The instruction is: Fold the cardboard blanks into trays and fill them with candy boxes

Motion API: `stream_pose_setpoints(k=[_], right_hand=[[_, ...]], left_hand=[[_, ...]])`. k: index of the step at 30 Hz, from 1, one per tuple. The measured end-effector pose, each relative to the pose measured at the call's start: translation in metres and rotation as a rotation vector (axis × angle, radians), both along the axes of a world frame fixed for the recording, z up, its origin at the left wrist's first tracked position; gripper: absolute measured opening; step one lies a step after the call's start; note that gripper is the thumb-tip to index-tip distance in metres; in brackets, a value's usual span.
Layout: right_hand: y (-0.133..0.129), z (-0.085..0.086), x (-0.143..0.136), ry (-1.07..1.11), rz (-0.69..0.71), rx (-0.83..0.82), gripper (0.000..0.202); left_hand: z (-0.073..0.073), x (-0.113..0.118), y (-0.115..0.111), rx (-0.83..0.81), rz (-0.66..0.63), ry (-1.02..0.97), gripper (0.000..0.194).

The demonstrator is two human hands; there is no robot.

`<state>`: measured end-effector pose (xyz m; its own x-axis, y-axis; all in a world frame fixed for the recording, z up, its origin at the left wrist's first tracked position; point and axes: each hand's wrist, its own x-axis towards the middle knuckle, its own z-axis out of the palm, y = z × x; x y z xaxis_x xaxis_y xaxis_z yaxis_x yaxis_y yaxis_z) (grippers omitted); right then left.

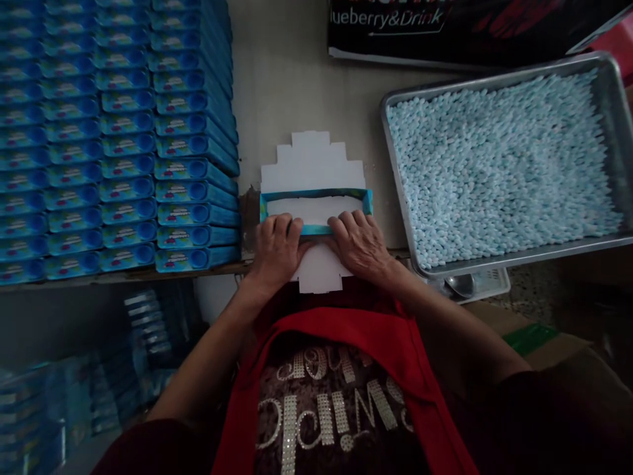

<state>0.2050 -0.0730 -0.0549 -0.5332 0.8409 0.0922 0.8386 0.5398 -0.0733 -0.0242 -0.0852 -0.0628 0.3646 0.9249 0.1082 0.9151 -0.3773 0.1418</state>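
Note:
A shallow cardboard box [316,229] lies at the table's near edge, white inside with blue and green walls standing up. Its stepped white far flap [312,173] spreads flat behind it, and a near flap [320,269] hangs over the edge toward me. My left hand [279,245] has its fingers curled over the left part of the near wall, the thumb below on the outside. On the right part of that wall, my right hand [360,243] grips in the same way. The box holds nothing that I can see.
Tall rows of blue printed packs [180,188] stand at the left. To the right, a metal tray [399,191] holds many small pale-blue pellets [499,165]. A black printed carton [445,33] lies at the back. Below the tray is a white basket [487,285] with a metal scoop [461,285].

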Motion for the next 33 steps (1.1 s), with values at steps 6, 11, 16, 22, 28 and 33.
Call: stream_pose_setpoints(k=[6,11,16,22,28,33], right_hand=[[0.012,0.001,-0.015,0.005,-0.098,-0.102,0.048],[0.014,0.004,-0.001,0.183,-0.101,-0.183,0.045],[0.024,0.035,0.040,0.400,-0.329,0.026,0.028],[0.067,0.052,0.038,-0.052,-0.591,-0.360,0.025],[0.074,0.054,0.007,-0.397,-0.595,-0.441,0.033],[0.059,0.047,-0.009,-0.370,-0.683,-0.392,0.037]], left_hand=[[0.001,0.005,0.017,-0.057,0.019,0.137,0.054],[0.007,0.009,0.014,-0.056,-0.022,0.136,0.041],[0.019,0.021,0.004,-0.123,-0.016,0.106,0.021],[0.023,0.027,-0.001,-0.177,0.032,0.021,0.023],[0.017,0.026,-0.002,-0.161,0.024,-0.077,0.020],[0.014,0.026,-0.009,-0.069,0.008,-0.009,0.028]])
